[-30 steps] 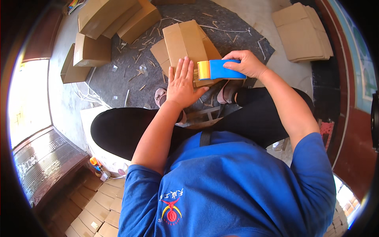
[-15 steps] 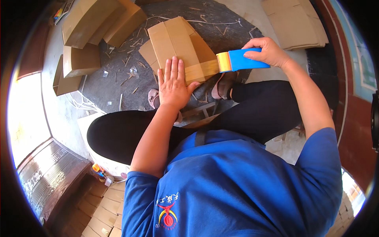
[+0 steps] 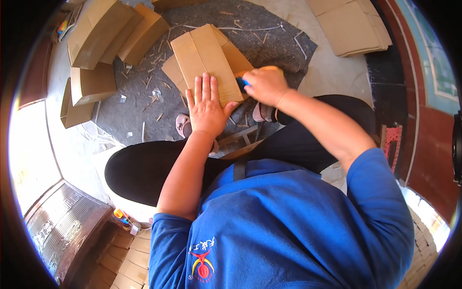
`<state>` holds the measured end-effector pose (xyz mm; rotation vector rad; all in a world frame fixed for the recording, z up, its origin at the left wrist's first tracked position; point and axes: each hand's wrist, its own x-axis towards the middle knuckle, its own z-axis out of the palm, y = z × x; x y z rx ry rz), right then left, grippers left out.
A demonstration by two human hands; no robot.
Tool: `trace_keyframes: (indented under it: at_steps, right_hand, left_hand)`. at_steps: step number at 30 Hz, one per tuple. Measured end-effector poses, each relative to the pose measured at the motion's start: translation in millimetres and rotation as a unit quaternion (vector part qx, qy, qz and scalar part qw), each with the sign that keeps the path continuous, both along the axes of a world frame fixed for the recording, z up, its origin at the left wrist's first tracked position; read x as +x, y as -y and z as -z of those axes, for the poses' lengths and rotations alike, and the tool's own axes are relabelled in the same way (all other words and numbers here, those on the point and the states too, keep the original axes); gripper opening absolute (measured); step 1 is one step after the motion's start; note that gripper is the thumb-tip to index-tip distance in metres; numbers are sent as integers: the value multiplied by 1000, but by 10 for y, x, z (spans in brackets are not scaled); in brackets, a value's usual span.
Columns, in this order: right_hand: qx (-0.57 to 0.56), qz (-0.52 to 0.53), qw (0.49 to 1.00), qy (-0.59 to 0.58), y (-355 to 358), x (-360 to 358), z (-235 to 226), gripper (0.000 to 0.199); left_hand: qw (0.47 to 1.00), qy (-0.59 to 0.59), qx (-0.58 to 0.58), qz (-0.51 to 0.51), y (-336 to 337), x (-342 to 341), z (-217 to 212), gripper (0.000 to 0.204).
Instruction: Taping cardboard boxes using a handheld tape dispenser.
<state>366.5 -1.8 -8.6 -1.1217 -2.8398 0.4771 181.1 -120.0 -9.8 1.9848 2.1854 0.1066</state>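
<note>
A brown cardboard box [image 3: 204, 50] lies in front of my knees, one closed face turned up. My left hand [image 3: 208, 103] presses flat on its near end, fingers stretched and slightly spread. At the box's right side, my right hand [image 3: 263, 85] is wrapped round a blue tape dispenser [image 3: 242, 82]. The hand hides most of the dispenser; a blue bit and an orange-yellow part show beside the fingers. Tape runs across the near end of the box, partly covered by my left hand. Another piece of cardboard [image 3: 236, 58] sticks out beneath the box.
Open cardboard boxes [image 3: 91, 36] are stacked at the far left. Flattened cartons [image 3: 351, 26] lie in a pile at the far right. A dark mat [image 3: 284, 41] strewn with scraps covers the floor. White strapping [image 3: 98, 135] lies at the left.
My right hand has swung left and in with the tape dispenser, against the box's right side. The stretch of tape pulled out beyond the box no longer shows. My left hand stays on the box.
</note>
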Motion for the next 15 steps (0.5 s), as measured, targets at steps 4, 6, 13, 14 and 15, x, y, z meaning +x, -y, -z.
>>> trace_keyframes:
  at_steps: [4, 6, 13, 14, 15]
  right_hand:
    - [-36, 32, 996, 69, 200, -217, 316, 23]
    - [-69, 32, 988, 137, 265, -198, 526, 22]
    - [-209, -79, 955, 194, 722, -233, 28, 22]
    - [-266, -34, 946, 181, 765, -389, -167, 30]
    - [-275, 13, 951, 143, 858, -513, -211, 35]
  left_hand:
    - [1000, 9, 5, -2, -10, -17, -43, 88]
    - [1000, 10, 8, -5, -8, 24, -65, 83]
    - [994, 102, -23, -39, -883, -359, -296, 52]
    - [991, 38, 126, -33, -1060, -543, -71, 49]
    - [961, -29, 275, -21, -1216, -742, 173, 46]
